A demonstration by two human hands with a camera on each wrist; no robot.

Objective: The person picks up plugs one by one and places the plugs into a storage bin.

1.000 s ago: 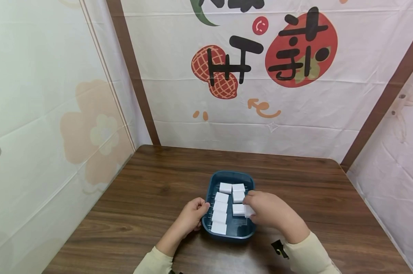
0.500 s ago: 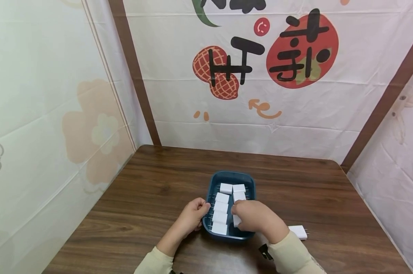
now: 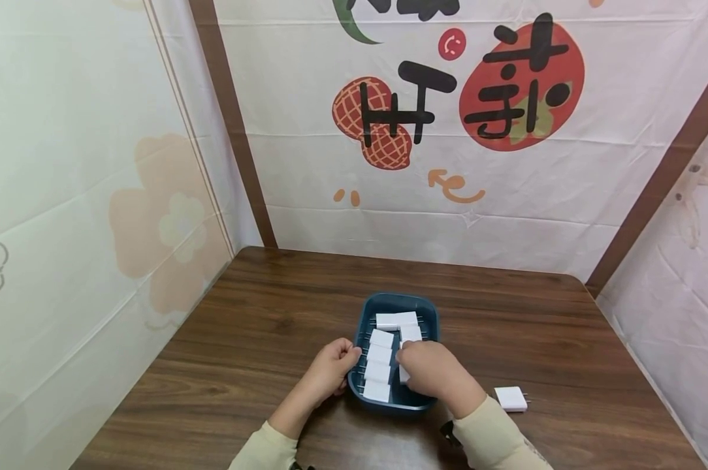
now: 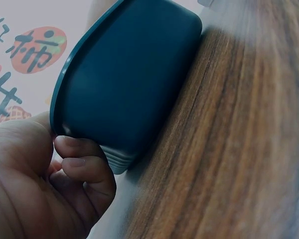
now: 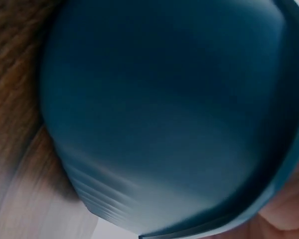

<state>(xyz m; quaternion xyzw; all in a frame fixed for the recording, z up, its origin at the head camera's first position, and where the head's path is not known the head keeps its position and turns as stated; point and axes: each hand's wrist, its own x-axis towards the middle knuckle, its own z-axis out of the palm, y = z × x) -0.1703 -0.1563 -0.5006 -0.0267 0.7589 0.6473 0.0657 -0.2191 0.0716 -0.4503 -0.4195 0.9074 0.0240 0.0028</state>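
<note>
A dark blue plastic bin (image 3: pixel 389 410) holds several white plug-in chargers (image 3: pixel 379 354) in two columns, with metal prongs sticking out sideways. My left hand (image 3: pixel 329 371) pinches the bin's left rim between thumb and curled fingers; the left wrist view shows this hand (image 4: pixel 55 184) at the bin's outer wall (image 4: pixel 129 69). Inside the bin, my right hand (image 3: pixel 439 372) has its fingers curled down at a white charger (image 3: pixel 403 374) in the right column, partly covering it. In the right wrist view the bin's wall (image 5: pixel 164 99) hides the fingertips and the chargers.
One more white charger (image 3: pixel 511 399) lies on the brown wooden table (image 3: pixel 295 300), right of my right forearm, prongs pointing right. Printed cloth walls (image 3: pixel 307 176) stand behind and beside the table.
My right hand has lowered a charger into the right column and moved slightly left. The far-right charger now sits against its left neighbour. The charger on the table has come into view. My left hand stays put.
</note>
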